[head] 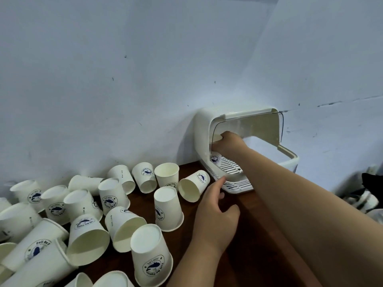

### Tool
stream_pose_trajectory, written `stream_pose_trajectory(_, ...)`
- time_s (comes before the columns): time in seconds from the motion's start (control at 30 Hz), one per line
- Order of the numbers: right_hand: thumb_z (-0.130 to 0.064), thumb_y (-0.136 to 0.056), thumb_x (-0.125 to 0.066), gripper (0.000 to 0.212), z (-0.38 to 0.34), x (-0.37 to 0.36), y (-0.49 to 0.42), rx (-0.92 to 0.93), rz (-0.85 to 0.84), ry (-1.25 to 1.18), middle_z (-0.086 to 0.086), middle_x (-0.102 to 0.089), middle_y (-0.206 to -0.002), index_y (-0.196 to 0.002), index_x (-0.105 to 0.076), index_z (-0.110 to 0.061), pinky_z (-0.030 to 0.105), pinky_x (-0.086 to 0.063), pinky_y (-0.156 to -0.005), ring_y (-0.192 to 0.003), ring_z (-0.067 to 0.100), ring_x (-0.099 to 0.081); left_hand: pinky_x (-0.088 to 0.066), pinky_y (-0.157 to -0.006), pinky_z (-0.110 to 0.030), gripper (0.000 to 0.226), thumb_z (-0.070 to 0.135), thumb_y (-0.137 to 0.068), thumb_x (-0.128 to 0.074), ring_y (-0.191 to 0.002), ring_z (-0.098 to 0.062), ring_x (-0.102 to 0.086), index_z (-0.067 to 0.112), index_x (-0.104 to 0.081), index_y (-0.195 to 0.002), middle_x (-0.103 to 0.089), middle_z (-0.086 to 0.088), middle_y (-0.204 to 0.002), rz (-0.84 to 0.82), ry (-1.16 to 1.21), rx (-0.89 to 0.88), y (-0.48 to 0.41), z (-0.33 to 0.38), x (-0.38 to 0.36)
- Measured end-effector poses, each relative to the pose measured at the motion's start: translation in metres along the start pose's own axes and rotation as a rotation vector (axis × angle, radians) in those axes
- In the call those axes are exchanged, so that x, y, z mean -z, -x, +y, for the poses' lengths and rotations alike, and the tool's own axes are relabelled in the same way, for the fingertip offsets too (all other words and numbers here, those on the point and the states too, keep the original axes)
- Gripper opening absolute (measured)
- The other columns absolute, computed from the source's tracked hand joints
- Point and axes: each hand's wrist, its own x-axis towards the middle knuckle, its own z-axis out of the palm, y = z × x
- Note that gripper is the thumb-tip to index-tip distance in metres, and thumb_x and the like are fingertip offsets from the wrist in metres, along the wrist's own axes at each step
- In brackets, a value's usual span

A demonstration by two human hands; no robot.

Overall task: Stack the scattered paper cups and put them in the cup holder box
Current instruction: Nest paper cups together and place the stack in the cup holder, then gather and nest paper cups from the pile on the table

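Reaching into the cup holder box (207,125), the right hand (229,142) had its fingers (217,145) curled around a stack of paper cups (215,157) standing on the slatted tray (234,166) at the box's left wall. The box sat at about two o'clock on the dark desk (259,224), against the pale wall (124,69), its lid (248,113) raised. At its five o'clock hovered the left hand (215,220), loosely open and holding nothing, index finger touching the tray's front edge. Scattered cups (116,195), some upright, some inverted, some on their sides, covered the desk from seven to nine o'clock.
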Motion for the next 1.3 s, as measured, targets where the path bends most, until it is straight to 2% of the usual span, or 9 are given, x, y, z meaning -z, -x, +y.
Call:
stream_pose_trajectory(0.27,-0.045,-0.087,-0.079,0.052,0.002,0.004,0.015,0.008,-0.030,0.022,0.010,-0.071,-0.105,-0.117,-0.069,-0.004,0.033,-0.043,-0.079,-0.106,0.033,-0.066,-0.040,-0.102,-0.012,0.077,0.017,-0.086,-0.066,-0.133,0.007,-0.055,0.046,-0.051,-0.156,-0.055,0.027,-0.152,-0.007,0.000,0.015,-0.001,-0.002,-0.001)
stream_pose_trajectory(0.37,-0.039,-0.092,-0.076,0.054,0.001,0.014,0.030,0.000,-0.036,0.015,0.015,-0.073,-0.122,-0.130,-0.066,-0.002,0.039,-0.053,-0.092,-0.117,0.034,-0.067,-0.040,-0.100,-0.010,0.075,0.016,-0.088,-0.066,-0.131,0.008,-0.056,0.043,-0.052,-0.156,-0.055,0.028,-0.149,0.000,-0.002,0.020,0.000,-0.002,-0.002)
stream_pose_trajectory(0.53,-0.030,-0.096,-0.070,0.055,0.008,0.043,0.073,0.014,0.027,-0.039,0.008,-0.073,-0.135,-0.147,-0.063,-0.011,0.046,-0.057,-0.105,-0.122,0.031,-0.067,-0.050,-0.110,-0.025,0.063,0.013,-0.094,-0.061,-0.125,0.006,-0.059,0.037,-0.056,-0.153,-0.058,0.022,-0.147,0.079,-0.055,0.019,0.011,0.012,-0.002)
stream_pose_trajectory(0.67,-0.028,-0.097,-0.067,0.030,0.006,0.069,0.125,0.052,0.062,-0.119,0.000,-0.077,-0.115,-0.125,-0.076,-0.020,0.037,-0.055,-0.092,-0.107,0.026,-0.071,-0.051,-0.108,-0.024,0.053,0.009,-0.096,-0.057,-0.117,0.001,-0.065,0.024,-0.061,-0.146,-0.065,0.010,-0.143,0.153,-0.074,0.080,0.033,0.038,0.007)
stream_pose_trajectory(0.77,-0.027,-0.094,-0.066,0.012,-0.003,0.081,0.162,0.065,0.046,-0.248,-0.004,-0.081,-0.096,-0.094,-0.078,-0.025,0.048,-0.062,-0.094,-0.097,0.025,-0.076,-0.052,-0.110,-0.031,0.048,0.013,-0.096,-0.057,-0.118,-0.007,-0.066,0.023,-0.063,-0.142,-0.067,0.008,-0.139,0.175,-0.102,0.104,0.064,0.066,0.023)
stream_pose_trajectory(0.97,-0.021,-0.099,-0.064,0.018,-0.048,0.070,0.245,0.057,-0.078,-0.535,0.000,-0.084,-0.098,-0.101,-0.081,-0.015,0.039,-0.061,-0.081,-0.085,0.020,-0.077,-0.053,-0.089,-0.026,0.031,0.017,-0.096,-0.062,-0.104,-0.006,-0.068,0.030,-0.070,-0.123,-0.073,0.016,-0.116,0.245,-0.204,0.024,0.152,0.113,0.102)
stream_pose_trajectory(1.03,-0.021,-0.097,-0.064,0.018,-0.063,0.059,0.279,0.121,-0.135,-0.523,-0.006,-0.084,-0.096,-0.099,-0.083,-0.021,0.038,-0.059,-0.081,-0.090,0.019,-0.078,-0.056,-0.090,-0.029,0.027,0.017,-0.094,-0.064,-0.098,-0.008,-0.069,0.030,-0.071,-0.117,-0.073,0.015,-0.112,0.305,-0.301,-0.018,0.181,0.111,0.141)
stream_pose_trajectory(1.13,-0.028,-0.098,-0.072,0.017,-0.081,0.043,0.325,0.287,-0.268,-0.457,-0.012,-0.080,-0.107,-0.111,-0.083,-0.032,0.024,-0.054,-0.080,-0.093,0.008,-0.073,-0.050,-0.096,-0.031,0.032,0.024,-0.093,-0.071,-0.111,-0.012,-0.061,0.027,-0.068,-0.124,-0.069,0.014,-0.118,0.315,-0.602,-0.023,0.220,0.100,0.203)
stream_pose_trajectory(1.3,-0.043,-0.092,-0.080,0.051,-0.100,0.006,0.373,0.512,-0.377,-0.202,-0.020,-0.067,-0.126,-0.141,-0.066,-0.043,0.016,-0.049,-0.080,-0.092,-0.001,-0.065,-0.041,-0.106,-0.035,0.060,0.055,-0.088,-0.071,-0.130,-0.020,-0.046,0.032,-0.059,-0.143,-0.063,0.014,-0.136,0.057,-1.049,0.084,0.250,0.074,0.260)
